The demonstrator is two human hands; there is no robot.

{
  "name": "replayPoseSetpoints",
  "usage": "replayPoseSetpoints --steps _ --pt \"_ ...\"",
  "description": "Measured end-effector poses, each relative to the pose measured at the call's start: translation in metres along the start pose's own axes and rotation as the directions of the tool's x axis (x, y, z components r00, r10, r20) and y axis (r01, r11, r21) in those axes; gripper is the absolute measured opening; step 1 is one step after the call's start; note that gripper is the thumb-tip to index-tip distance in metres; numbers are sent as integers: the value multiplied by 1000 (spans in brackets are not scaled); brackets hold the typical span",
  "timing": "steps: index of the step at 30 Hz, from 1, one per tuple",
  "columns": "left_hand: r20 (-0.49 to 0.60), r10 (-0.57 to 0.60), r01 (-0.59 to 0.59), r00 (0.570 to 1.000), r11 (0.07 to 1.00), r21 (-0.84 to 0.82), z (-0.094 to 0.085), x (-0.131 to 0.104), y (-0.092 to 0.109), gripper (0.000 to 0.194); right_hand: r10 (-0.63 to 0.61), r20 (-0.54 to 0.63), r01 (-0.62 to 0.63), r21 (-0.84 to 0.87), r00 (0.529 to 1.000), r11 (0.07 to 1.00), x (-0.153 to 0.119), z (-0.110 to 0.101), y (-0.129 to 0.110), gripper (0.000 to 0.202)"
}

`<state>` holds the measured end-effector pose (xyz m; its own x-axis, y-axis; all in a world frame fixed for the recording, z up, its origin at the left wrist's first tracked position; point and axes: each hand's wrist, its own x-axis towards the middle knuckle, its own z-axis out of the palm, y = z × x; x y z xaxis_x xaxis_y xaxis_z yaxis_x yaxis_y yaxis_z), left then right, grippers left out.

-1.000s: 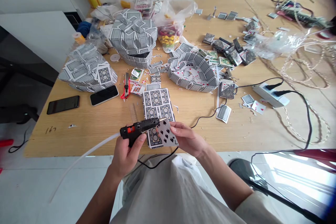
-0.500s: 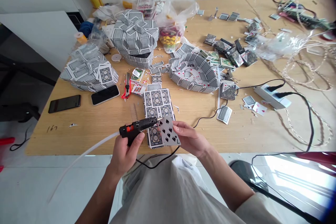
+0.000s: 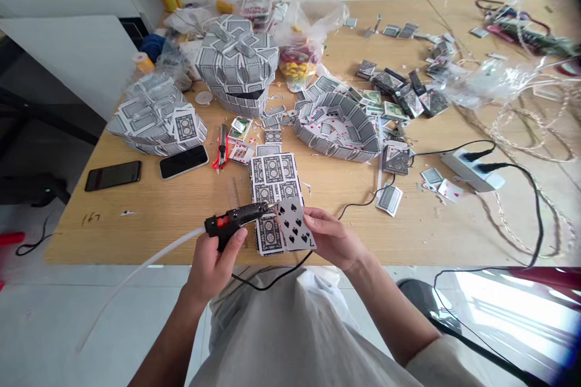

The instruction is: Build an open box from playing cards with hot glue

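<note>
My left hand (image 3: pixel 213 261) is wrapped round a black glue gun (image 3: pixel 236 217) with a long white glue stick in its back. The nozzle points right, at the upper left edge of a seven of spades card (image 3: pixel 296 225). That card is pinched by its right edge in my right hand (image 3: pixel 333 237), face up. Beneath both lies a rectangular panel of patterned card backs (image 3: pixel 273 168), its lower right part hidden by the card. Up from the panel, an open card-built tray (image 3: pixel 336 150) holds loose cards.
Two phones (image 3: pixel 113 176), a red cutter (image 3: pixel 221 148) and card-covered boxes (image 3: pixel 238 66) are on the left. A power strip (image 3: pixel 472 170), black cables and rope lie right. Card packs (image 3: pixel 397 89) and plastic bags sit at the back.
The view has shifted slightly. The glue gun's nozzle has moved a little along the card's upper left edge; both hands keep their hold.
</note>
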<state>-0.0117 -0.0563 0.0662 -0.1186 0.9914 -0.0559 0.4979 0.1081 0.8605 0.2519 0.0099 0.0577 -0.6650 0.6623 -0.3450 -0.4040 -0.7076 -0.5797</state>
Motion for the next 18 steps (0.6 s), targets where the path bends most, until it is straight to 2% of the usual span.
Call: replayPoseSetpoints --steps 8,14,18 --pt "11 7 -7 1000 1000 18 -2 -1 -2 41 -10 -1 10 -5 1000 1000 1 -2 0 45" --pt "-36 54 -55 998 998 -39 -4 -6 4 29 -20 -37 22 55 999 998 2 -2 -1 46" --pt "33 114 -110 993 989 -95 -4 -16 10 19 -32 -57 37 80 998 996 5 -2 0 46"
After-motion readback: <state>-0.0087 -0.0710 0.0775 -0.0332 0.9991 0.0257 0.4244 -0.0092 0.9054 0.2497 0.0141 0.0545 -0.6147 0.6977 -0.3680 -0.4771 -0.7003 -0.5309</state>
